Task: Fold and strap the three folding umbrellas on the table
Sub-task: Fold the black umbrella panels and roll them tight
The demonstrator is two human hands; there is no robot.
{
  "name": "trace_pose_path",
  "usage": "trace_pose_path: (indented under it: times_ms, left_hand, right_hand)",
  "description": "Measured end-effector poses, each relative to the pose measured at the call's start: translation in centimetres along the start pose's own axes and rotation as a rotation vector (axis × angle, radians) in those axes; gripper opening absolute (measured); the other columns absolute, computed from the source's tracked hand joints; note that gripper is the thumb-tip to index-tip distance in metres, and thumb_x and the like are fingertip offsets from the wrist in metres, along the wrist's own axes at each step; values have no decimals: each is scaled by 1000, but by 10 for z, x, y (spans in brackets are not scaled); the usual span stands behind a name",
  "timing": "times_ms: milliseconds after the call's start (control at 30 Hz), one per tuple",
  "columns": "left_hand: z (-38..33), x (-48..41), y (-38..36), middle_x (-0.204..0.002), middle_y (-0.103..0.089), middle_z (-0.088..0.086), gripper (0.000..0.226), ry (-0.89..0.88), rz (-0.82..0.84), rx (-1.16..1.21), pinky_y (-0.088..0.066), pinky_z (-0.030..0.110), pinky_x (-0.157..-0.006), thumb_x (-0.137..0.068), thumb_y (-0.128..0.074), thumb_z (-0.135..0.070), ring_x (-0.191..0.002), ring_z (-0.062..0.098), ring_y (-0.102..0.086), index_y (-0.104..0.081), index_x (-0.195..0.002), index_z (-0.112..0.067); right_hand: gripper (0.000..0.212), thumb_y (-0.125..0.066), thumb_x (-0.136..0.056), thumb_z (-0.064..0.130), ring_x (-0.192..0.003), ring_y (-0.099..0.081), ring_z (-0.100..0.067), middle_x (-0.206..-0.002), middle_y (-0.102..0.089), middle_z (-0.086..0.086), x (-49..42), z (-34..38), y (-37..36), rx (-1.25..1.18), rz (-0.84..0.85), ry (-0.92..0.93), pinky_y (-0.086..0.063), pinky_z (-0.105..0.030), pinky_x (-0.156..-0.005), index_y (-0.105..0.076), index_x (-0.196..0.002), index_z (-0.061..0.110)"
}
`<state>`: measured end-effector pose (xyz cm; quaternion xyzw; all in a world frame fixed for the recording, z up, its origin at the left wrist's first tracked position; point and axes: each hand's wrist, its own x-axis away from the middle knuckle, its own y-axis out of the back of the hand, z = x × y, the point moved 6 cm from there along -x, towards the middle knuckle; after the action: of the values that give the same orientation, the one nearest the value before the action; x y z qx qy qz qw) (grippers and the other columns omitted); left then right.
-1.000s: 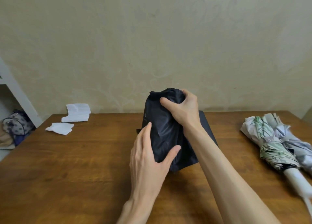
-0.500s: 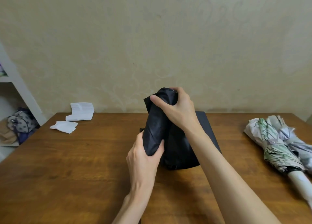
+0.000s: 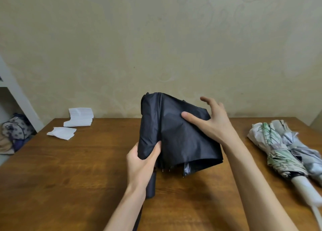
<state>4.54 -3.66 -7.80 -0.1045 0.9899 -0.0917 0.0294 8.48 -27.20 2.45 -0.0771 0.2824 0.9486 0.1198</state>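
One black umbrella (image 3: 183, 140) is held upright over the desk (image 3: 69, 169).
Its bunched cloth is gripped by the left hand (image 3: 141, 162); the right hand (image 3: 212, 124) is spread open, thumb laid on the canopy. Two other umbrellas (image 3: 277, 149) are laid together at right.

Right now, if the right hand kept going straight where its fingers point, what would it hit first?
Most likely the black umbrella: the right hand is open beside its cloth, thumb seemingly on it. The fingers aim just past its top edge toward the wall, so depth leaves that unsure.
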Motion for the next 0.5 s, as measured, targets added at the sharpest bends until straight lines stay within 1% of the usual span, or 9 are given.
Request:
trace_pose_path:
  times_ms: [33,67,100,133,167,233,300,400,500]
  left_hand:
    - [0,0,0,-101,-81,-7,23,-2,-7,1,-59,31,-86,-91,-82,-30,-98,7,-76,-78,-113,-24]
    - [1,0,0,-101,-81,-8,23,-4,-19,-2,-58,30,-86,-91,-82,-30,-98,7,-76,-78,-113,-24]
    - [2,-1,2,-101,-81,-9,24,-7,-33,-6,-58,30,-87,-91,-82,-31,-98,6,-76,-77,-113,-25]
    - [2,-1,3,-101,-81,-9,24,-12,-47,-9,-58,30,-87,-91,-81,-31,-98,6,-75,-77,-113,-25]
    - [3,-2,5,-101,-81,-9,23,-14,-58,-10,-59,31,-87,-91,-81,-32,-98,7,-75,-77,-113,-25]
    - [4,-3,8,-100,-81,-9,23,-12,-81,-9,-59,33,-89,-92,-80,-34,-97,6,-75,-77,-113,-27]
    - [5,-5,11,-103,-81,-11,25,-2,-89,6,-58,32,-90,-91,-81,-35,-98,4,-75,-77,-115,-28]
    - [5,-6,12,-112,-79,-14,38,-13,-86,-15,-56,25,-88,-86,-85,-38,-105,4,-73,-74,-121,-29]
    - [7,-8,13,-122,-75,-13,55,-14,-80,-56,-57,29,-95,-81,-88,-44,-113,6,-69,-69,-131,-29]
  right_hand:
    - [99,-83,-72,71,-145,-41,-21,-152,-39,0,-1,0,2,22,-44,-4,-40,-38,-116,-43,-155,34]
    - [95,-84,-73,70,-141,-46,-21,-147,-41,-1,-1,0,4,4,-68,-36,-44,-39,-113,-45,-151,33]
    - [89,-84,-74,70,-131,-54,-20,-138,-49,0,-1,-2,5,-38,-70,-92,-51,-39,-105,-48,-145,31]
    - [80,-84,-76,68,-118,-62,-19,-126,-57,0,0,-4,5,-72,-50,-150,-56,-38,-93,-52,-137,28]
    - [70,-84,-78,65,-106,-67,-17,-116,-64,1,1,-6,3,-96,-11,-190,-56,-35,-81,-58,-128,24]
    - [42,-85,-87,52,-94,-73,-15,-102,-74,0,-1,-10,-5,-183,58,-174,-55,-30,-70,-69,-107,18]
    - [19,-83,-94,34,-86,-73,-14,-92,-77,-2,-2,-8,-7,-315,25,-67,-55,-28,-71,-73,-88,18]
    - [17,-80,-97,24,-79,-67,-11,-86,-74,-2,-10,-11,4,-403,-127,54,-51,-29,-74,-74,-82,21]
    - [16,-77,-100,24,-79,-65,-8,-88,-74,1,-13,-13,6,-392,-155,72,-49,-25,-74,-74,-84,23]
